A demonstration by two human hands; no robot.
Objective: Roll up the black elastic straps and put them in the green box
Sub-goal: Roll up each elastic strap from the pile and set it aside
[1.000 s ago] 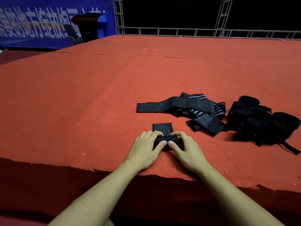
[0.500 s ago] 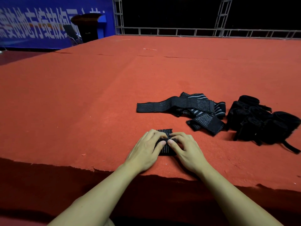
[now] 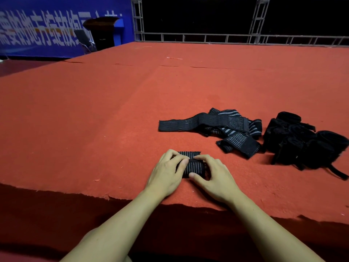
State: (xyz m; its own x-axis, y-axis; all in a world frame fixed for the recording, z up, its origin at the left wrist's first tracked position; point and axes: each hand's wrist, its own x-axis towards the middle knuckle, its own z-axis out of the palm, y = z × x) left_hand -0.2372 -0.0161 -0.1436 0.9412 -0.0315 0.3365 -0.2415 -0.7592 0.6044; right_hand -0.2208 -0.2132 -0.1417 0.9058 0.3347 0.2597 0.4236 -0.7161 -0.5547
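Left hand: the left hand [image 3: 167, 174] lies palm down on the carpet, fingers curled over the left end of a rolled strap, gripping it.
Right hand: the right hand [image 3: 213, 176] mirrors it — fingertips bent onto the top edge of the roll, thumb pressed against its near side.
Rolled strap: the rolled strap [image 3: 193, 167], black with thin pale stripes, sits between the two hands near the front edge of the carpet; a short flat tail shows just beyond the fingers.
Loose straps: a tangle of loose straps [image 3: 217, 125] lies farther back and to the right, one end stretched out flat toward the left.
Dark pile: a dark pile [image 3: 302, 142] of black fabric bundles rests just right of the loose straps, a thin band trailing from it.
Surface: a red carpet [image 3: 94, 120] — ragged along its near edge — covers a wide platform.
Background: a blue banner [image 3: 47, 29] with pale lettering at far left; a metal truss railing [image 3: 226, 37] runs along the back.
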